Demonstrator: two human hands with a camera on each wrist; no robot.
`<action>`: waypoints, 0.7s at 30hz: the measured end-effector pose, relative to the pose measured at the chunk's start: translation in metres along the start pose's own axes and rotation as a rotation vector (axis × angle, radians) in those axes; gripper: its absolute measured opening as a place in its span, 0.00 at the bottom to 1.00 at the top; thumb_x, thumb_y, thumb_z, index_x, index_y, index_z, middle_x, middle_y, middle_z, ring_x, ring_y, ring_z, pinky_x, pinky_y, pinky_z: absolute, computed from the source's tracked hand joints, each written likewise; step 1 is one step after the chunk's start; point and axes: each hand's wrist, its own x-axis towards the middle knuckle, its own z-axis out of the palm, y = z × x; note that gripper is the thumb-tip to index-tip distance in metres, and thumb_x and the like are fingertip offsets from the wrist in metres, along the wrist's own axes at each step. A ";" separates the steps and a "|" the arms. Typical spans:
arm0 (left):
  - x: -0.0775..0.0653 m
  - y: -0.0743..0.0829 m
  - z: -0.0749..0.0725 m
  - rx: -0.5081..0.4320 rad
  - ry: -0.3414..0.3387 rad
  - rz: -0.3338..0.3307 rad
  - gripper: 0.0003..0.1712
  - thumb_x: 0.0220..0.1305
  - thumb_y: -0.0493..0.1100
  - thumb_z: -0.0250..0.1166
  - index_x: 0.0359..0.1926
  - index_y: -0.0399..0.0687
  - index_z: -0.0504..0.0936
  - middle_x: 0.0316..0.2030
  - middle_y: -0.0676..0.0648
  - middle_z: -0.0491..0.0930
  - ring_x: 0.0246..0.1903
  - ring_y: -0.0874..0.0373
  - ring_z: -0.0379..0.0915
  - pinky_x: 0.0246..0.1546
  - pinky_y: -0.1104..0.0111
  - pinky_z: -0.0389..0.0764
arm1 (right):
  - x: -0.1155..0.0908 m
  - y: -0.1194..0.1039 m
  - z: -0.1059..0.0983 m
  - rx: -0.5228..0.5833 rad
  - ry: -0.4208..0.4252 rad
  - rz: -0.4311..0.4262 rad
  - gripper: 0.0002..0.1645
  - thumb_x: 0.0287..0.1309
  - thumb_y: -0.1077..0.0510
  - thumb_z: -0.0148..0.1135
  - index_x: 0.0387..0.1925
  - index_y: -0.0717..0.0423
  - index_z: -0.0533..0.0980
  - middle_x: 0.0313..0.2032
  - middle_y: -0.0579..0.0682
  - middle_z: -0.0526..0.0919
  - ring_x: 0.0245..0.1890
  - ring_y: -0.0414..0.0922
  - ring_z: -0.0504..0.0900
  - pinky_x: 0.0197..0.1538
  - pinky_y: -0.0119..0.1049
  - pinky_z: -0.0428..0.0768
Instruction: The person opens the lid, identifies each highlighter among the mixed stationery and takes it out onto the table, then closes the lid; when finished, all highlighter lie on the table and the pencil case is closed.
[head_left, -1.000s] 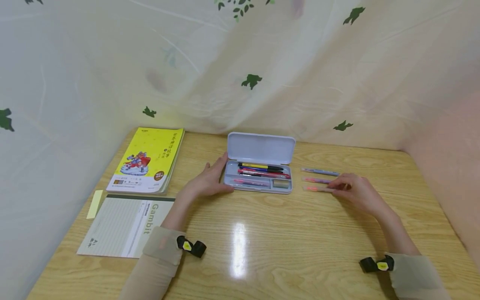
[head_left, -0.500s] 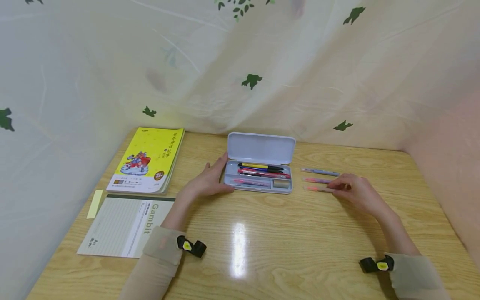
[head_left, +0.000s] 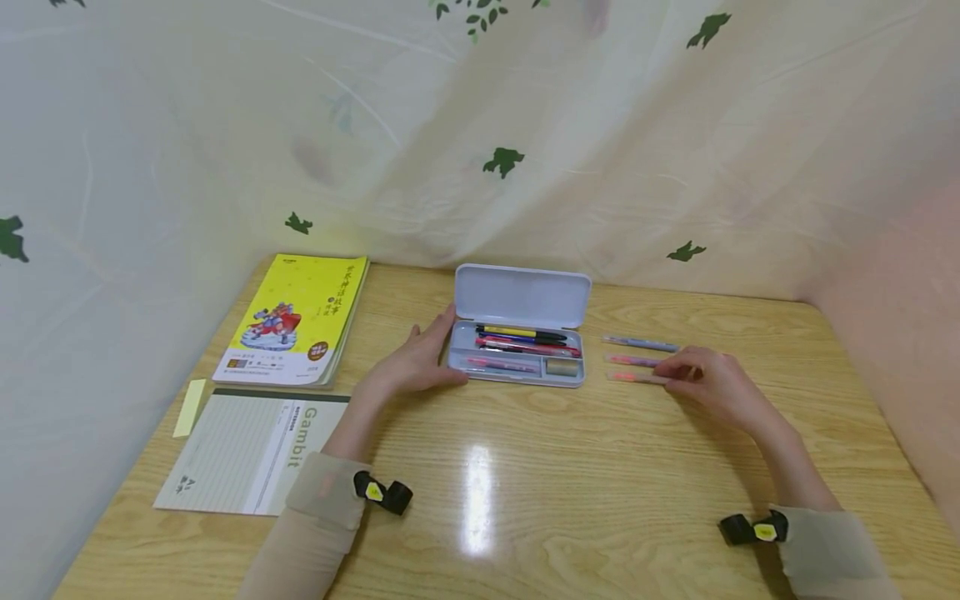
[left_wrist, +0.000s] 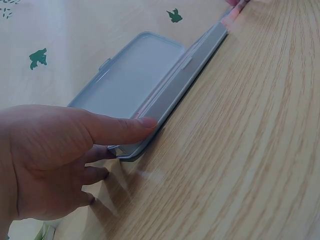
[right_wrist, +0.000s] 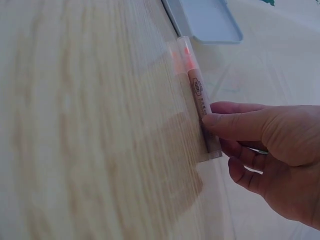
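Observation:
A pale blue pencil case (head_left: 522, 293) stands open on the table with several pens and a small brownish cylinder in its tray. At its left end is my left hand (head_left: 420, 358), thumb stretched along the front wall in the left wrist view and the other fingers extended by the end. My right hand (head_left: 708, 383) pinches a highlighter with an orange-pink tip (right_wrist: 200, 97) between thumb and fingers, low over the wood. Behind it lie a purple-pink highlighter (head_left: 630, 361), partly hidden by my fingers, and a blue one (head_left: 640, 342).
To the left lie a yellow book (head_left: 300, 308), a Gambit notebook (head_left: 240, 450) and a pale yellow strip (head_left: 190, 408). A white curtain (head_left: 420, 167) with green bird shapes hangs behind and beside the wooden table (head_left: 585, 500).

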 end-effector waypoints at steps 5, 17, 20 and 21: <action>0.001 0.000 0.001 0.006 -0.001 -0.007 0.65 0.65 0.53 0.70 0.83 0.50 0.31 0.84 0.42 0.39 0.84 0.46 0.34 0.83 0.45 0.30 | -0.002 -0.001 -0.005 0.012 0.034 0.003 0.10 0.62 0.59 0.72 0.45 0.49 0.87 0.38 0.46 0.89 0.35 0.32 0.79 0.39 0.27 0.79; 0.000 -0.002 0.000 0.005 0.003 -0.002 0.65 0.65 0.52 0.71 0.83 0.48 0.31 0.84 0.40 0.39 0.84 0.46 0.33 0.82 0.44 0.29 | 0.020 -0.037 -0.003 0.122 0.171 -0.077 0.18 0.67 0.59 0.66 0.57 0.58 0.82 0.48 0.57 0.87 0.42 0.21 0.75 0.45 0.16 0.76; 0.001 -0.002 0.000 0.009 0.001 0.006 0.65 0.65 0.51 0.71 0.83 0.49 0.31 0.83 0.40 0.40 0.84 0.45 0.33 0.82 0.43 0.29 | 0.030 -0.055 0.000 0.156 0.156 -0.068 0.20 0.69 0.57 0.66 0.59 0.56 0.81 0.51 0.56 0.87 0.44 0.26 0.79 0.47 0.17 0.77; 0.001 -0.002 0.001 0.009 -0.001 0.010 0.65 0.65 0.51 0.71 0.83 0.49 0.31 0.83 0.40 0.40 0.84 0.45 0.34 0.82 0.43 0.29 | 0.033 -0.060 0.002 0.161 0.152 -0.063 0.20 0.69 0.56 0.66 0.60 0.55 0.81 0.52 0.55 0.87 0.45 0.30 0.80 0.47 0.18 0.78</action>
